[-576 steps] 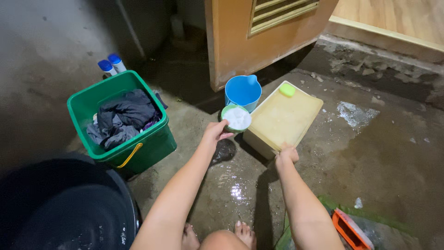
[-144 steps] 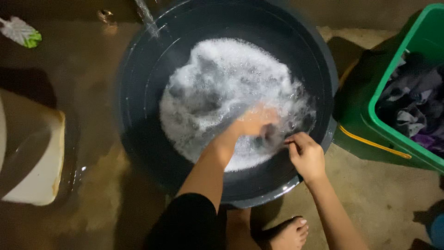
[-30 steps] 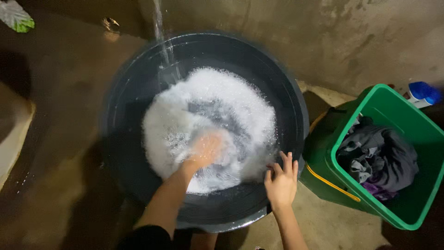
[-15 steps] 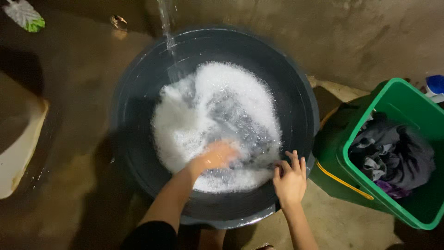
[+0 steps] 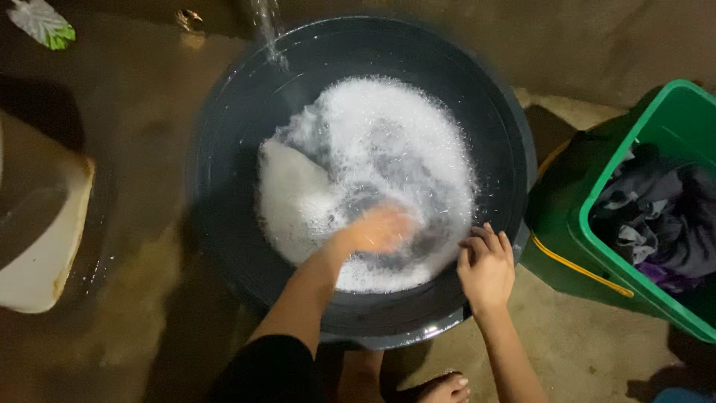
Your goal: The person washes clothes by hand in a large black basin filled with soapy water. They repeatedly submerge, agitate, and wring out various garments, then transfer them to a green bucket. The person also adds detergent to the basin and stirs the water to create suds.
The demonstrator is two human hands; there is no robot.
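left hand (image 5: 380,230) blurred, down in the white suds (image 5: 365,172) inside the dark round basin (image 5: 224,172); cannot tell how its fingers are set. right hand (image 5: 486,265) lies flat, fingers spread, on the basin's near rim, holding nothing. green laundry bin (image 5: 597,246) stands just right of the basin.

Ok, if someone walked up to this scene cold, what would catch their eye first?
Probably the big dark basin in the middle, full of white foam, with a thin stream of water falling in at its far edge. The left hand is down in the suds, blurred, while the right hand rests on the near rim. At the right stands a green bin holding dark clothes.
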